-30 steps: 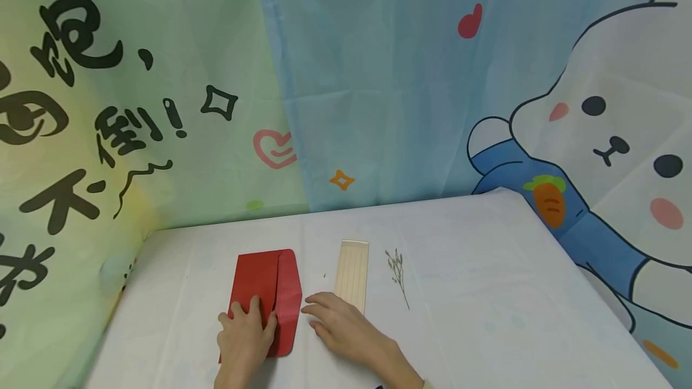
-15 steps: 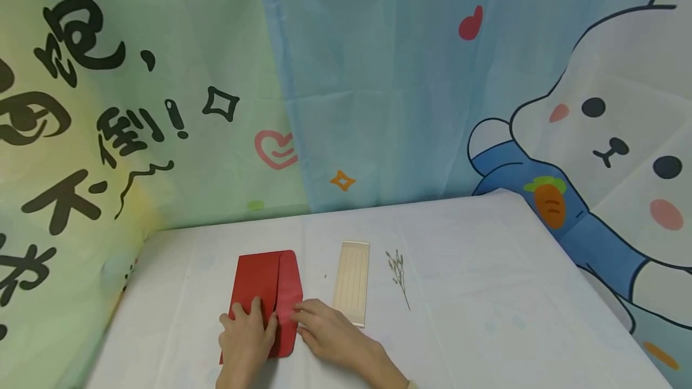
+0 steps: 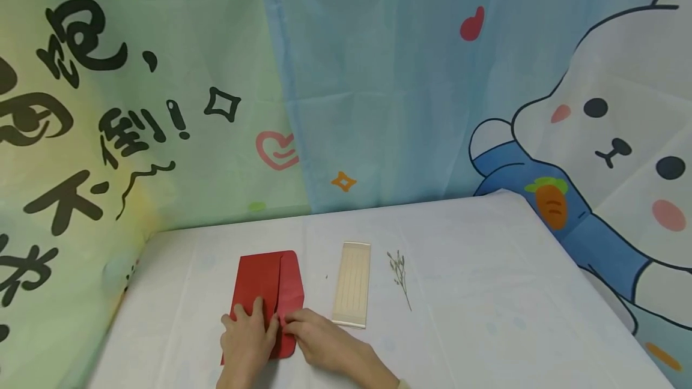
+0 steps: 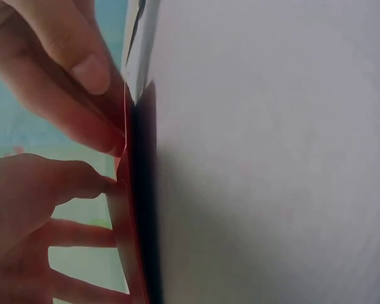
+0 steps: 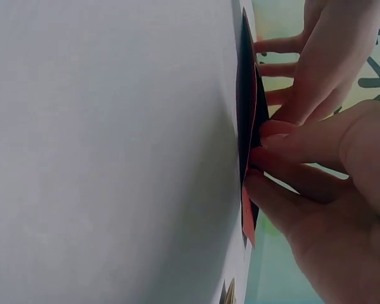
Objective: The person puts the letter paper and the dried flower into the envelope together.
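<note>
A red envelope lies on the white table, its lighter flap unfolded to the right. My left hand rests on the envelope with fingers spread, the thumb close to its mouth. From the right, my right hand reaches over the flap, its fingertips at the mouth near the left thumb. In the left wrist view, the right index fingertip touches the envelope's slightly raised edge, while the thumb stands off it. The right wrist view shows my right fingers bent at the dark opening.
A pale, narrow rectangular piece with lengthwise lines lies right of the envelope. Farther right is a dried flower sprig. A printed cloth backdrop hangs behind the table.
My right hand has moved left, from beside the pale piece onto the flap and up to the envelope's mouth. The left hand stays in place on the envelope.
</note>
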`<state>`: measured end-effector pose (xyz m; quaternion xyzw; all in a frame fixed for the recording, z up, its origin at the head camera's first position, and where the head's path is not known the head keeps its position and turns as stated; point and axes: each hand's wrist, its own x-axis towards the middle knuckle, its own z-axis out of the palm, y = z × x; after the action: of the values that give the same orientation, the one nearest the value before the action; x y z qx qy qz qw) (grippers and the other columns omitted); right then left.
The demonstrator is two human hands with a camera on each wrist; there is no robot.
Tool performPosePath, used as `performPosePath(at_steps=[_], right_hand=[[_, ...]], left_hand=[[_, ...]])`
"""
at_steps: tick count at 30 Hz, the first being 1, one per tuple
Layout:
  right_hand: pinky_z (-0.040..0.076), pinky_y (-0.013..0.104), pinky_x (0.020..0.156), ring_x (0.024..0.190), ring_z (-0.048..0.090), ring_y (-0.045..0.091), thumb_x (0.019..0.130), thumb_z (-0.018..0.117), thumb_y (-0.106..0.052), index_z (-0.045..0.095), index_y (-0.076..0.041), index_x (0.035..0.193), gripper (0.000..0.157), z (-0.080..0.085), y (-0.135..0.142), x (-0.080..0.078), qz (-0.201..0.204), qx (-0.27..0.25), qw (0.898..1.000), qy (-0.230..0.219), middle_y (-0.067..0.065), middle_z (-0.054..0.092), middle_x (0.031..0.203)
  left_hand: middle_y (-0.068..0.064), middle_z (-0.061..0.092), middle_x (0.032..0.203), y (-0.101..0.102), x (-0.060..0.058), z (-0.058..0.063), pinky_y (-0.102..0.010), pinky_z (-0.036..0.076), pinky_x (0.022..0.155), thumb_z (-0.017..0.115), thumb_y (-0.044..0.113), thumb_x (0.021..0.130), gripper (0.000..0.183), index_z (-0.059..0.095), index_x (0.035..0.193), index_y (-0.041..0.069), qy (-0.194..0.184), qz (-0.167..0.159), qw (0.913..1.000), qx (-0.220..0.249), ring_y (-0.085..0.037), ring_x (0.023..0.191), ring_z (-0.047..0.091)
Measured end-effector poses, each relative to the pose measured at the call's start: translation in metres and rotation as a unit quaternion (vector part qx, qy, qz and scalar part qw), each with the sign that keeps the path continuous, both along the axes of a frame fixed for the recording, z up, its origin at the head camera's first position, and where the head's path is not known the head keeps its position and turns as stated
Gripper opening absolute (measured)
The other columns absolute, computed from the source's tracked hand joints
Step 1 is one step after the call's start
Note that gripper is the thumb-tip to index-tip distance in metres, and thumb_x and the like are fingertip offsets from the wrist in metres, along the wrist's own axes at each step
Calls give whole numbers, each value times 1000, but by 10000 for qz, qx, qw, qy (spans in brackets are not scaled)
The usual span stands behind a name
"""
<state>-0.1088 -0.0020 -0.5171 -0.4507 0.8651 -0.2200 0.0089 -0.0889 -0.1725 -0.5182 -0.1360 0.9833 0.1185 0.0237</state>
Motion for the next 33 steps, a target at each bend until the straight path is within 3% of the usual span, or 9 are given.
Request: performPosePath(at_steps=[12, 16, 20, 27, 33], right_hand=[[49, 15, 100, 117, 63, 11, 97, 68, -4, 76, -6, 114, 19, 0, -2, 0, 21, -14, 9997, 234, 3, 70, 121], [49, 15, 101, 118, 63, 11, 94, 71, -3, 77, -7, 113, 21, -1, -2, 2, -31, 75, 9998, 193, 2, 69, 123], [49, 16, 101, 119, 62, 10, 93, 72, -3, 77, -8, 113, 22, -1, -3, 3, -75, 180, 9997, 119, 2, 69, 125], [49, 16, 101, 118, 63, 10, 94, 71, -5, 77, -8, 113, 20, -1, -4, 4, -125, 171, 9998, 42, 1, 70, 124], [49, 16, 101, 119, 63, 10, 94, 71, -5, 78, -8, 113, 20, -1, -3, 4, -85, 91, 9999, 67, 1, 70, 124]], left_hand=[[-32, 48, 106, -3, 0, 5, -52, 57, 65, 78, 32, 88, 66, 53, 143, 6, -119, -331, 9994, 11, -47, 92, 48], [-38, 47, 117, -3, 2, 4, -57, 59, 74, 77, 31, 89, 64, 51, 145, 13, -277, -523, 9982, 30, -52, 96, 50], [-44, 44, 127, -3, 4, 3, -64, 56, 83, 76, 29, 91, 53, 55, 139, 19, -392, -639, 9971, 152, -58, 104, 49], [-42, 45, 124, -4, 6, 3, -64, 57, 80, 73, 28, 94, 31, 63, 122, 19, -431, -779, 9960, 92, -57, 102, 48], [-38, 46, 119, -6, 9, 3, -60, 58, 75, 78, 33, 89, 37, 62, 120, 19, -344, -930, 9950, 66, -53, 99, 48]])
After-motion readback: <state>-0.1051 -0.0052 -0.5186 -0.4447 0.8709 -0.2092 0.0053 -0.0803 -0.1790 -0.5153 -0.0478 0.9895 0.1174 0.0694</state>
